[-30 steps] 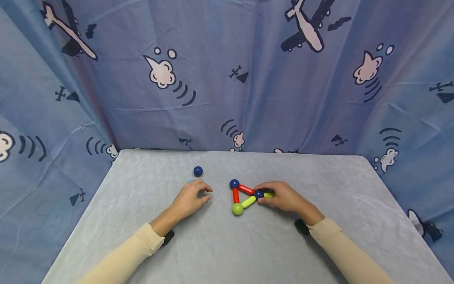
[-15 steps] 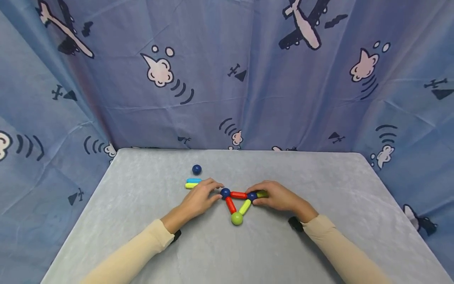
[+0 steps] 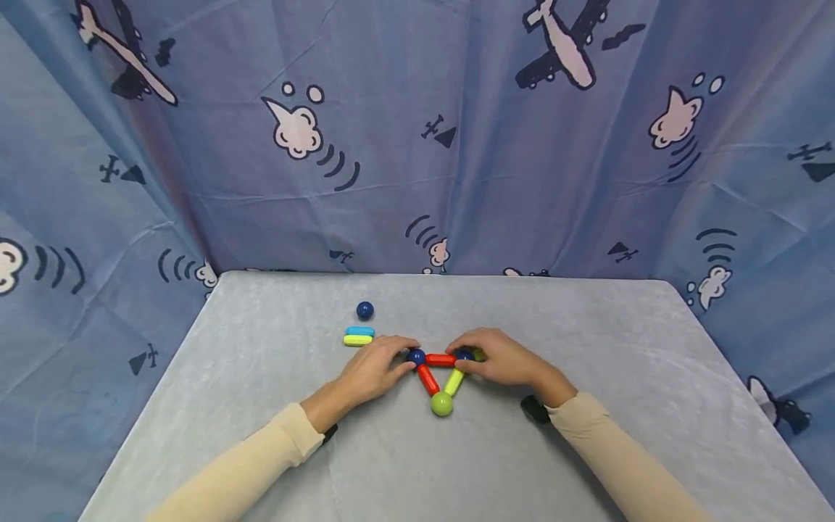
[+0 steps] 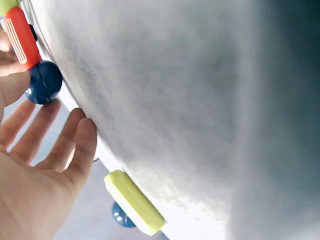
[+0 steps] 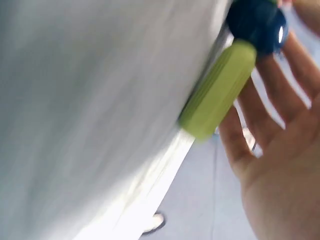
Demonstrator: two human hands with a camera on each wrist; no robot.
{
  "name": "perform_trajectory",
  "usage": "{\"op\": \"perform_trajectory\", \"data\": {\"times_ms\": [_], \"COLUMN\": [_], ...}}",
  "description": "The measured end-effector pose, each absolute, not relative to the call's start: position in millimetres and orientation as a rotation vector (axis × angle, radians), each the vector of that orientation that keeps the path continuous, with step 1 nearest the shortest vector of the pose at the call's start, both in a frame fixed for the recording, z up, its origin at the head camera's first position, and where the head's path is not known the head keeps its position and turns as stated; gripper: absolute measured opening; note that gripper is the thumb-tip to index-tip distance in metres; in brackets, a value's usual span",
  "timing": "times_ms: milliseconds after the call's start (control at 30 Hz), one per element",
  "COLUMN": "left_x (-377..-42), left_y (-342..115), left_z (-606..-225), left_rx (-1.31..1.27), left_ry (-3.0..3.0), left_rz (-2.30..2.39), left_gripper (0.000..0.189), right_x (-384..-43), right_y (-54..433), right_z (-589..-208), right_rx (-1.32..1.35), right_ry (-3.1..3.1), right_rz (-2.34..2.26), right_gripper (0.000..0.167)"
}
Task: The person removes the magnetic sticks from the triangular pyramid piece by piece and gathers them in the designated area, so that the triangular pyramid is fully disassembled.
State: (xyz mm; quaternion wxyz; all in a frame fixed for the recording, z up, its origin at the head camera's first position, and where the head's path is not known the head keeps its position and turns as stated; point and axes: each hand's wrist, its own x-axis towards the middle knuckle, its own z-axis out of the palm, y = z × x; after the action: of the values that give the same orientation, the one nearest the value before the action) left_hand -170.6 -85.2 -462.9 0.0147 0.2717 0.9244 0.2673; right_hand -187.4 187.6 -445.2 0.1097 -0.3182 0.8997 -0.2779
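On the table a triangle of magnetic rods and balls lies between my hands. Thumb and fingers of my left hand [image 3: 373, 368] pinch its left dark blue ball [image 3: 416, 357]. My right hand [image 3: 505, 359] pinches the right dark blue ball [image 3: 465, 355], mostly covered by the fingers in the head view. A red rod [image 3: 440, 359] joins these two balls. Another red rod [image 3: 428, 380] and a yellow-green rod [image 3: 454, 382] run down to a green ball [image 3: 441, 404]. Under my right palm a second yellow-green rod [image 5: 218, 91] sticks out from the right ball.
Left of the triangle, a light blue rod [image 3: 360, 331] and a yellow rod [image 3: 358, 340] lie side by side. Behind them rests a loose dark blue ball [image 3: 365, 310]. A patterned blue curtain [image 3: 378, 181] hangs behind the grey table [image 3: 274, 319].
My left hand has moved right and taken hold of the triangle's left blue ball. The triangle has turned, its red top rod now level. The loose rods have come into view.
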Motion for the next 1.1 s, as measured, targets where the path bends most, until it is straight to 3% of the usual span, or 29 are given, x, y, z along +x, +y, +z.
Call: {"op": "perform_trajectory", "data": {"times_ms": [400, 1100], "left_x": [-169.8, -168.0], "left_y": [-81.2, -82.5], "left_z": [-469.6, -471.7], "left_rx": [0.962, 0.99], "left_ry": [2.916, 2.948], "left_rz": [0.769, 0.805], "left_gripper": [0.033, 0.033], "right_x": [-180.7, -175.9], "right_y": [151.6, 143.3], "right_z": [-447.7, -453.6], "right_rx": [-0.943, -0.876], "right_ry": [2.843, 2.907], "right_rz": [-0.759, -0.78], "right_gripper": [0.018, 0.013]}}
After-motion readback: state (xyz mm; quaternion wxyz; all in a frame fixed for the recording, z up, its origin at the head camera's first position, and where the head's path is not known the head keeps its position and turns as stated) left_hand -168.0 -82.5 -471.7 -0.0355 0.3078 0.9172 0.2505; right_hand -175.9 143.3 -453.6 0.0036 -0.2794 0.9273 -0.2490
